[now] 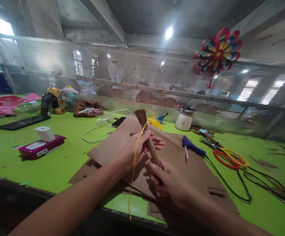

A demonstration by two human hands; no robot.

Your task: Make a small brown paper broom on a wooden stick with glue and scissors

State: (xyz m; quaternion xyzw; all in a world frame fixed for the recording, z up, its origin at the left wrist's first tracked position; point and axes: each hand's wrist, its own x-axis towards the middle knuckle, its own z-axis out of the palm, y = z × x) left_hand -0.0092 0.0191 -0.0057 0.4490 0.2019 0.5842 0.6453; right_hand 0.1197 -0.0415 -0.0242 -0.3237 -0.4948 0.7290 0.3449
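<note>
Between my hands is a small brown broom-shaped piece, its top end fanned into thin strips and its handle like a rolled stick. My left hand pinches it just below the fan, the thumb on the neck and the other fingers reaching loosely past it. Lower down, my right hand is wrapped round the handle. Yellow string loops at the neck, and its long ends hang past my left wrist. Under both hands lie brown cardboard sheets.
On the right of the green table are a blue glue gun, red-and-yellow-handled scissors and black cords. Left stand a purple power strip with a white plug, and a phone. A perforated metal screen runs behind; a white jar stands before it.
</note>
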